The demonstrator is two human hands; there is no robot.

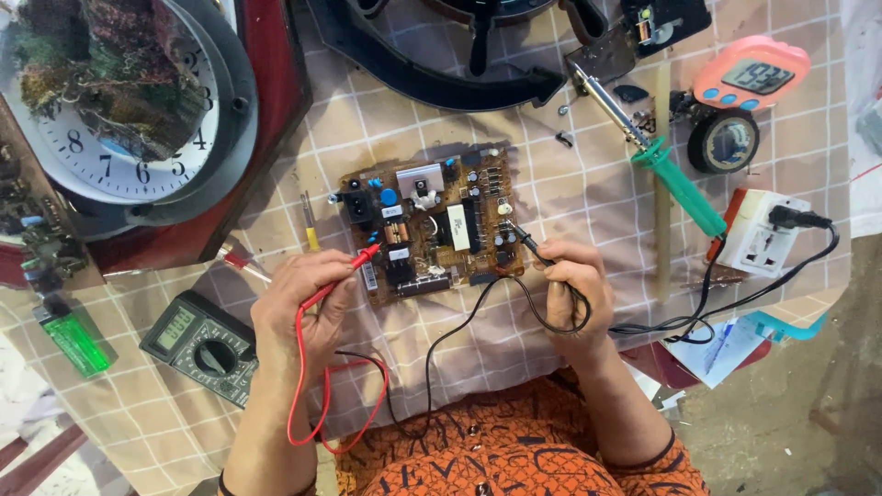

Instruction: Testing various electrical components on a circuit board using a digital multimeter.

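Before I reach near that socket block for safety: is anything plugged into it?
Plugged in: a black plug sits in the white socket block, its cable trailing across the checked cloth.

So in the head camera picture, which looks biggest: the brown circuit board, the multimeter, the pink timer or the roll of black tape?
Largest to smallest, as they look:
1. Brown circuit board
2. Multimeter
3. Pink timer
4. Roll of black tape
The multimeter and timer look fairly close in size, so their order is unsure.

Checked tablecloth [570, 193], circuit board [432, 230], multimeter [202, 347], soldering iron [652, 156], clock [129, 119]
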